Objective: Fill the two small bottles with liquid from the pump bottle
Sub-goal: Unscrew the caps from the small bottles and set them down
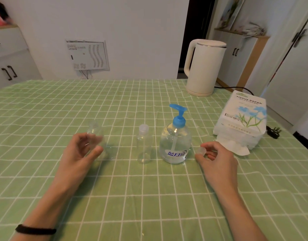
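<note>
With the left hand (80, 150) gripping the uncapped small bottle (96, 140) and the right hand (217, 159) pinching its cap (201, 150), set the cap down at the pump bottle's (175, 143) 3 o'clock, then bring the open mouth under the spout.

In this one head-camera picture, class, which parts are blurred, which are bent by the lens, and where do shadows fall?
Head view: the left hand and its small clear bottle smear with motion blur; the pump bottle stays sharp; the tablecloth grid bows near the edges; soft shadows lie beneath both forearms.
</note>
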{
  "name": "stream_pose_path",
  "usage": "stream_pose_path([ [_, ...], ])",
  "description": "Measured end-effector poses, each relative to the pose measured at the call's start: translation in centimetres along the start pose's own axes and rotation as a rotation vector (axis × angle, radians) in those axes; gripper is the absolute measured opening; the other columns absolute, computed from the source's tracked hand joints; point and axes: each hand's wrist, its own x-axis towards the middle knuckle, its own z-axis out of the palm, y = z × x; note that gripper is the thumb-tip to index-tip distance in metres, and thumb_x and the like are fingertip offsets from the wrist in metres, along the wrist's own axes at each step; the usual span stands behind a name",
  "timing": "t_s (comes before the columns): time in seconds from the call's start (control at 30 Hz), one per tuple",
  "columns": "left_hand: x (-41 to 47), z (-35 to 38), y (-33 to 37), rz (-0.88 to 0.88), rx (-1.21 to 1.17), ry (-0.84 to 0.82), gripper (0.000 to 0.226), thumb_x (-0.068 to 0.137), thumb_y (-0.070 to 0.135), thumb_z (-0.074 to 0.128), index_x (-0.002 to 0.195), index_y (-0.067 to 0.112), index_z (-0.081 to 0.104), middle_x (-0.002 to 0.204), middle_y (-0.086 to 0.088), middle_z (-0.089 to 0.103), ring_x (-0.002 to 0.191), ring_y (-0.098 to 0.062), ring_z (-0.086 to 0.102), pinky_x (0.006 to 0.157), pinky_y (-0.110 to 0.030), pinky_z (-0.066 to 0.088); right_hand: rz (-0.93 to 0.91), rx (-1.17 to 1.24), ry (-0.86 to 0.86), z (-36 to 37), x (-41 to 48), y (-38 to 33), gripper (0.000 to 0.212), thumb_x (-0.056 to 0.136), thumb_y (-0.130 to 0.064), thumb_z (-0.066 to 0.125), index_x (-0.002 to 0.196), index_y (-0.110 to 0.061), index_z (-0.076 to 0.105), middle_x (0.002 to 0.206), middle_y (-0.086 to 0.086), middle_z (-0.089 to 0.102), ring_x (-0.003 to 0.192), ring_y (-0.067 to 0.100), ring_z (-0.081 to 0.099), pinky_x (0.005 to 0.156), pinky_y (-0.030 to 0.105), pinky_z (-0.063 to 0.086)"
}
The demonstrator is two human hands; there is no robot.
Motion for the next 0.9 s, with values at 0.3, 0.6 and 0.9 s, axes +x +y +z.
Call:
stream_pose_path([
  [0.3,0.0,0.3,0.4,-0.047,0.074,0.005,0.046,0.093,-0.01,0.062,0.132,0.013,0.053,0.131,-0.005,0.066,0.112,-0.015,0.072,0.093,-0.033,0.061,-0.004,-0.109,-0.034,0.2,0.0,-0.3,0.034,0.077,-0.019,0.083,0.108,-0.026,0.072,0.098,-0.013,0.07,0.093,0.007,0.062,0.078,0.025,0.042],
  [0.6,-0.5,0.5,1.5,0.048,0.18,0.037,0.091,0.069,0.023,0.086,0.147,0.026,0.039,0.146,0.01,0.052,0.137,0.002,0.048,0.123,-0.039,0.032,0.008,-0.074,-0.072,-0.1,-0.1,-0.8,0.049,0.073,-0.023,0.087,0.118,-0.024,0.067,0.112,-0.008,0.067,0.103,0.011,0.061,0.086,0.028,0.043],
  [0.9,-2.0,7.5,3.5,0.651,0.316,0.018,0.081,0.081,0.027,0.08,0.147,0.011,0.036,0.149,-0.005,0.044,0.138,-0.023,0.046,0.112,-0.036,0.043,-0.499,0.436,0.177,0.1,-2.8,-5.0,0.008,0.09,-0.024,0.067,0.097,-0.029,0.067,0.081,-0.01,0.063,0.066,0.012,0.055,0.057,0.026,0.044],
])
